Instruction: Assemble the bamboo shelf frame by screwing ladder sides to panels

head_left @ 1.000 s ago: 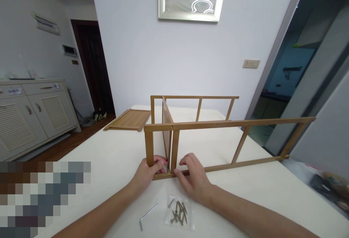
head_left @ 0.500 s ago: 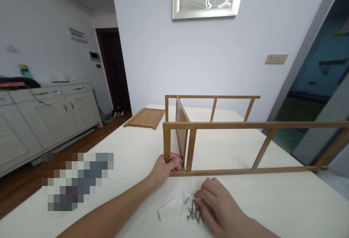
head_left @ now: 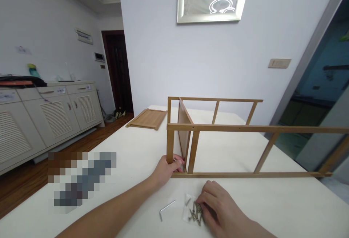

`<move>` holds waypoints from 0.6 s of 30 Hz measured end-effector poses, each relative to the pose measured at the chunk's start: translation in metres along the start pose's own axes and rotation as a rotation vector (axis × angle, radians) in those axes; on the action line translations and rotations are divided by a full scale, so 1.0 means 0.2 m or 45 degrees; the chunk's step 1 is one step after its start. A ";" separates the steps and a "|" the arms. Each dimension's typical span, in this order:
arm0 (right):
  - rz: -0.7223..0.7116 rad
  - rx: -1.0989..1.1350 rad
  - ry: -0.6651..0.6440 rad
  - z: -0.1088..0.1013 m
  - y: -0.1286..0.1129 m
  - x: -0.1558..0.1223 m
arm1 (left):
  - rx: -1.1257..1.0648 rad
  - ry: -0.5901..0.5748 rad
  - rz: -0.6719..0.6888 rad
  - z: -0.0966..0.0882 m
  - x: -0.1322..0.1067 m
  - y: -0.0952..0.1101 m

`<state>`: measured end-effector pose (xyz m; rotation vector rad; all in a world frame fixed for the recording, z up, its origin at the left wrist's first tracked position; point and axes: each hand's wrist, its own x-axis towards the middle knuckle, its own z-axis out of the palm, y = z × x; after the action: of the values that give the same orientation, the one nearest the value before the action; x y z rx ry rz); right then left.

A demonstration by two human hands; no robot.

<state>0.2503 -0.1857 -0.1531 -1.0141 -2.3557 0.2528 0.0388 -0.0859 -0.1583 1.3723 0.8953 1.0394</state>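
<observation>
A wooden shelf frame [head_left: 261, 129] lies on its side, with a panel [head_left: 184, 116] set between its two ladder-like sides near the left end. My left hand [head_left: 167, 168] is wrapped round the near side's lower left corner, its fingers reaching inside towards the panel's lower edge. Closer to me, several bronze-coloured screws [head_left: 194, 214] lie on a small clear plastic bag [head_left: 186, 212]. My right hand [head_left: 218, 203] is curled at the pile's right side, fingertips on the screws; whatever it grips is hidden. An L-shaped hex key [head_left: 165, 207] lies left of the screws.
A second slatted wooden panel [head_left: 148, 118] lies flat at the white table's [head_left: 131, 150] far left. A blurred-out item [head_left: 84, 183] is at the left edge. Beyond are a white cabinet [head_left: 58, 110], a framed picture [head_left: 212, 22] and a wall switch [head_left: 279, 63].
The whole view has shifted slightly, so everything sits a little lower and further right. Both hands keep their places at the frame and the screws.
</observation>
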 end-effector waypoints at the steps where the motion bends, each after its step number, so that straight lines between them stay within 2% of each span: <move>1: 0.002 -0.003 -0.006 0.00 0.00 0.00 | 0.003 0.002 -0.001 0.00 0.00 0.00; 10: -0.030 0.021 -0.014 -0.01 0.00 0.00 | 0.003 0.014 0.002 0.00 0.01 -0.01; 18: -0.133 0.043 0.006 -0.02 0.00 0.01 | 0.011 0.024 -0.001 0.00 -0.01 0.01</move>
<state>0.2511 -0.1851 -0.1495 -0.8721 -2.3829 0.2494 0.0392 -0.0874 -0.1573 1.3715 0.9151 1.0502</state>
